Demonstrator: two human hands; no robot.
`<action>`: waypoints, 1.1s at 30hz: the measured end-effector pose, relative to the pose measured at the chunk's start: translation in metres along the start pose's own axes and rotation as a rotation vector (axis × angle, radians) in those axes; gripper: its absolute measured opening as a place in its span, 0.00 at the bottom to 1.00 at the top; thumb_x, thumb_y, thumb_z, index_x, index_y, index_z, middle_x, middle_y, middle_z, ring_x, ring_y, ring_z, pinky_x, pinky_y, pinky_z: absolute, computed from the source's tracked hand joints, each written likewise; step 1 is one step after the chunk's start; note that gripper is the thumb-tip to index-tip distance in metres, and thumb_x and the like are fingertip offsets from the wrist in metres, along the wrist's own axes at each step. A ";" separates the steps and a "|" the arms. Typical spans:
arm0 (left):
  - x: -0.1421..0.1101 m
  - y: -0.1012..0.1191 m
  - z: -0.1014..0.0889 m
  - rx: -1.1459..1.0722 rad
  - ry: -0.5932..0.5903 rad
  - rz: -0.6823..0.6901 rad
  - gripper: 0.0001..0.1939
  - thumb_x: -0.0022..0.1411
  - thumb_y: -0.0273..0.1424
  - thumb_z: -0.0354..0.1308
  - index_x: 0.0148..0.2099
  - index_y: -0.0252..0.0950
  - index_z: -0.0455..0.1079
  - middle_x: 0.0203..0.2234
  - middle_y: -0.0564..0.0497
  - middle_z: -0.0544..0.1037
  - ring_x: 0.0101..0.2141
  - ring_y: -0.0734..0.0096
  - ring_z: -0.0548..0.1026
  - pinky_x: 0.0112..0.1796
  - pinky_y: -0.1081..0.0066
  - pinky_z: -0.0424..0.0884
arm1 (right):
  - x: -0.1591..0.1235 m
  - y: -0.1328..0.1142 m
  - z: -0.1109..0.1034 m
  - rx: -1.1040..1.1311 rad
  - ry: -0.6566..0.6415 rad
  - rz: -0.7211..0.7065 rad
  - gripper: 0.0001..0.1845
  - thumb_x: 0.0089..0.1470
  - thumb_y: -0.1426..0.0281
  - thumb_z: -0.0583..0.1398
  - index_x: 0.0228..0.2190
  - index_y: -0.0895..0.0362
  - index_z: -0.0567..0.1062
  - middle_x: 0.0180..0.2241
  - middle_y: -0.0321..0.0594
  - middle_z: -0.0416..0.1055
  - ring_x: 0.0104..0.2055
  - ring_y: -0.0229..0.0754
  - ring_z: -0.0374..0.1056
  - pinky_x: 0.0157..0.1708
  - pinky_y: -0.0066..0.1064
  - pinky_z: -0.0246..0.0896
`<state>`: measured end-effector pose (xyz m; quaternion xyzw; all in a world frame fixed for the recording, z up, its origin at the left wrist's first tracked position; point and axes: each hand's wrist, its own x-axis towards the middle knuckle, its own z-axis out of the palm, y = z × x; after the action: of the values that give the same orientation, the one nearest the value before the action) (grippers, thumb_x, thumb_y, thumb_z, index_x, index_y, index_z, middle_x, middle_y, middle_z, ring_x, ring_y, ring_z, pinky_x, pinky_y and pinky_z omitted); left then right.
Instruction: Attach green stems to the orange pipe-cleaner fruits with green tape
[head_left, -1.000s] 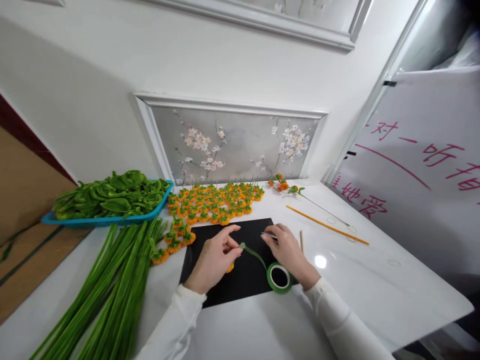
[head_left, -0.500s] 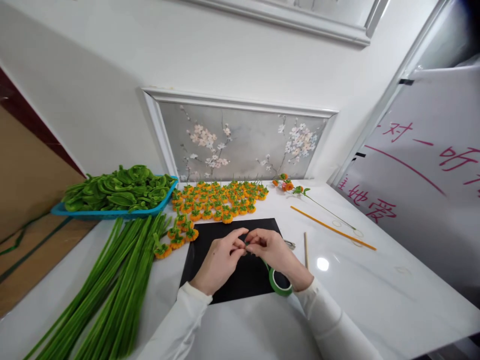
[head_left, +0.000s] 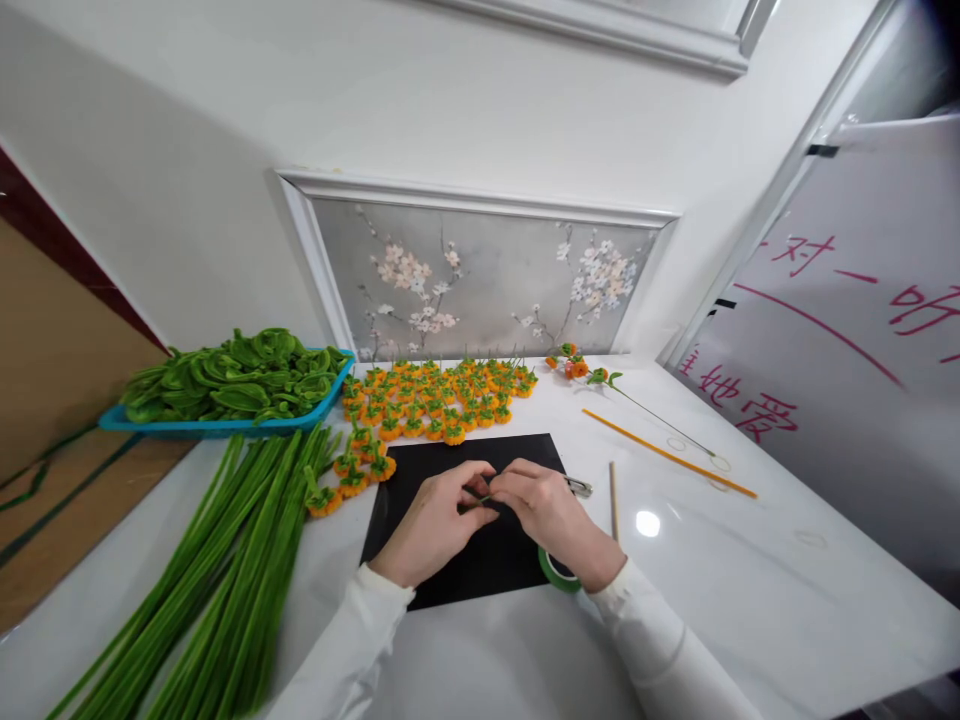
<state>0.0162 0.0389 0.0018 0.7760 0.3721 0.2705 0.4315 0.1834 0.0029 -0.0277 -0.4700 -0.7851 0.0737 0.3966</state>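
Over a black mat, my left hand and my right hand meet with fingertips nearly touching. Both are closed in a pinch on a thin green strip, mostly covered by the fingers; whether it is tape or a wire stem I cannot tell. Below my right wrist lies a roll of green floral tape, partly hidden by that hand. Scissors stick out just beyond my right hand, and a thin wooden stick lies to its right.
Behind the mat stand many orange fuzzy flower heads with green stems upward. At left are a blue tray of green fuzzy leaves and long green pipe cleaners. An orange pipe cleaner and a finished flower stem lie at right.
My right hand has turned over a little, its fingers now pointing more to the left. It covers more of the tape roll, and a bit more of the green strip shows.
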 end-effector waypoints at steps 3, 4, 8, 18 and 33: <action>0.001 0.000 0.001 0.105 0.051 0.041 0.15 0.52 0.27 0.58 0.44 0.39 0.70 0.27 0.55 0.75 0.28 0.71 0.74 0.33 0.73 0.69 | -0.001 -0.002 0.001 -0.059 0.061 0.000 0.13 0.60 0.74 0.52 0.31 0.55 0.76 0.33 0.40 0.70 0.33 0.37 0.67 0.33 0.27 0.62; 0.001 0.000 0.001 0.127 0.067 0.040 0.15 0.52 0.27 0.58 0.44 0.39 0.71 0.24 0.56 0.75 0.27 0.71 0.73 0.33 0.73 0.69 | -0.001 -0.004 0.001 -0.087 0.080 0.001 0.13 0.60 0.74 0.52 0.30 0.55 0.76 0.33 0.40 0.70 0.33 0.37 0.67 0.33 0.27 0.62; 0.002 -0.003 -0.001 0.127 0.076 0.003 0.18 0.51 0.29 0.60 0.47 0.38 0.72 0.22 0.57 0.74 0.25 0.72 0.72 0.32 0.73 0.69 | -0.002 -0.008 -0.003 -0.221 0.088 -0.058 0.12 0.60 0.74 0.53 0.30 0.55 0.75 0.34 0.40 0.70 0.36 0.38 0.65 0.34 0.29 0.58; -0.001 0.000 -0.002 0.422 0.050 0.084 0.15 0.57 0.27 0.55 0.47 0.43 0.70 0.29 0.56 0.80 0.34 0.66 0.77 0.53 0.58 0.56 | 0.000 -0.015 -0.008 -0.488 -0.114 -0.043 0.08 0.58 0.76 0.54 0.28 0.55 0.70 0.34 0.39 0.68 0.36 0.41 0.59 0.33 0.34 0.48; -0.001 0.000 -0.005 0.701 0.069 0.333 0.11 0.62 0.24 0.50 0.33 0.38 0.73 0.34 0.49 0.75 0.43 0.63 0.68 0.48 0.60 0.59 | 0.000 -0.005 -0.006 -0.426 -0.116 -0.045 0.11 0.61 0.70 0.54 0.27 0.57 0.70 0.31 0.39 0.68 0.34 0.40 0.61 0.34 0.32 0.53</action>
<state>0.0120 0.0407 0.0037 0.9167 0.3250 0.2192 0.0777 0.1843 -0.0010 -0.0214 -0.5205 -0.8147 -0.0759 0.2440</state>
